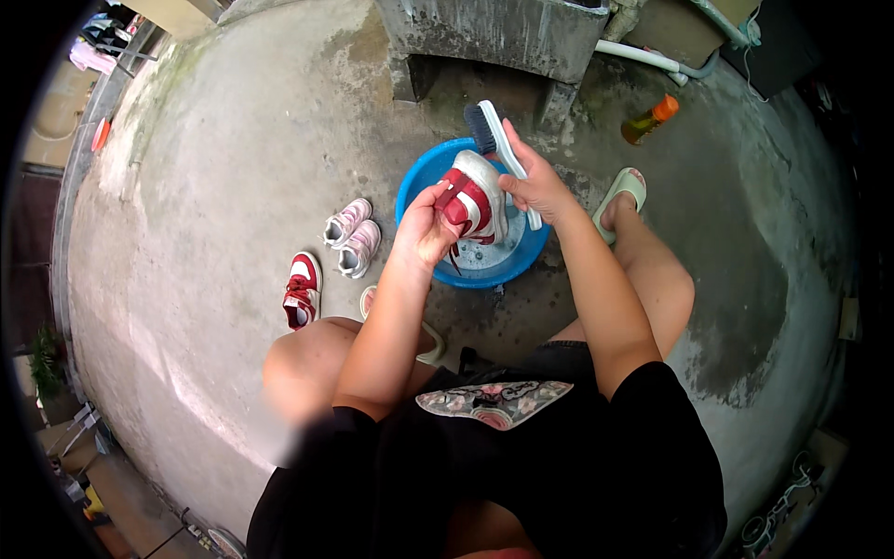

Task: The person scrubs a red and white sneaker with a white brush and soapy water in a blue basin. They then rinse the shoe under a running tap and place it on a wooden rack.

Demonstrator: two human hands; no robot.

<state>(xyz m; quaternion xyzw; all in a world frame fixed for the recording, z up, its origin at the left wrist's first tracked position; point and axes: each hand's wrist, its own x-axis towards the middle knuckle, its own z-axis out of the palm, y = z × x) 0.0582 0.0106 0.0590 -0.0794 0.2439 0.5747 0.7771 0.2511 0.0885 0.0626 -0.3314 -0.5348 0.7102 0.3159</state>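
My left hand (426,227) grips a red and white sneaker (473,200) by its red side, tilted up over a blue basin (406,186). A dark red lace dangles from the sneaker toward the basin. In my right hand (540,184) is a scrub brush (503,149) with a white handle and dark bristles. The bristles stand beyond the sneaker's toe, turned to the left, and my fingers wrap the handle's middle. Soapy, whitish water (484,261) shows in the bottom of the basin.
A matching red and white sneaker (303,287) and a pair of pink and white shoes (355,238) stand on the concrete floor to the left. Beyond the basin is a concrete sink (494,37) on legs. An orange-capped bottle (650,119) stands at the far right, near a white pipe (638,54).
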